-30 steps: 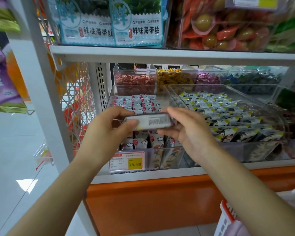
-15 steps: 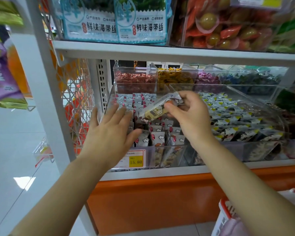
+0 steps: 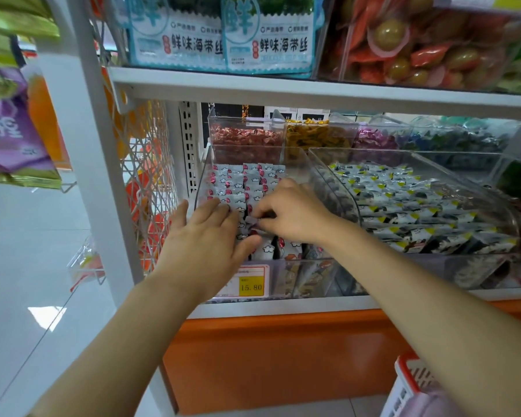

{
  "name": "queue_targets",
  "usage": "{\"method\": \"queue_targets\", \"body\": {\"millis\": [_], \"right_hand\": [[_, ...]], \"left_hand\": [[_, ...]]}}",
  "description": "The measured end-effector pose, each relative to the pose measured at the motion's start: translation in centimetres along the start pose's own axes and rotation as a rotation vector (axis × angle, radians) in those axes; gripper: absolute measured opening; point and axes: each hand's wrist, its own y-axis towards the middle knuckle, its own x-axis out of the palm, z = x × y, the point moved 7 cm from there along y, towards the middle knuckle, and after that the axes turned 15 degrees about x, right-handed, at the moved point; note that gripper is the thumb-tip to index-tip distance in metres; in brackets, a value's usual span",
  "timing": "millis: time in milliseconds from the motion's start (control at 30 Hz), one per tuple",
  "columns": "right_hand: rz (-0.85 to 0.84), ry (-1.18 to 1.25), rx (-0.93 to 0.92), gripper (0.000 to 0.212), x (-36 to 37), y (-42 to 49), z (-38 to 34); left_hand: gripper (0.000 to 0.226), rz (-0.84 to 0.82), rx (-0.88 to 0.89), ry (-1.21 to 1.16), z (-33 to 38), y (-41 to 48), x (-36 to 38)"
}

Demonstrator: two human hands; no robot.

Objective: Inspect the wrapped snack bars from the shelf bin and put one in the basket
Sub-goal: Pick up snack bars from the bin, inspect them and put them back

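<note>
Evidently, flat left hand [image 3: 205,245] steadies white-and-red wrapped snack bars [image 3: 247,179] in clear plastic bin [image 3: 303,167]; right hand [image 3: 292,212] pinches one.

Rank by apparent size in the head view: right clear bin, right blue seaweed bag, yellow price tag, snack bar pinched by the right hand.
1. clear bin
2. seaweed bag, cropped at the top
3. price tag and snack bar: unsure, since the right hand hides most of the bar.

Bright, even light; floor [image 3: 47,317] glare; edges bowed and soft.
</note>
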Motion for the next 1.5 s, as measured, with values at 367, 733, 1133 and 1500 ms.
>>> {"method": "queue_targets", "body": {"millis": [367,733,1133,1500], "right_hand": [[0.062,0.218,0.040,0.014,-1.3,3.6,0.9],[0.139,0.428,-0.011,0.005,-2.8,2.7,0.1],[0.143,1.585,0.289,0.016,-4.3,-5.9,5.9],[-0.119,2.017,0.333,0.010,-1.4,-7.1,5.7]], "left_hand": [[0.081,0.011,0.010,-0.056,-0.2,0.1,0.1],[0.057,0.104,-0.004,-0.159,-0.3,0.1,-0.7],[0.050,0.516,-0.080,-0.640,0.3,-0.2,-3.7],[0.015,0.547,-0.395,-1.645,-0.7,-0.5,-0.8]]}}
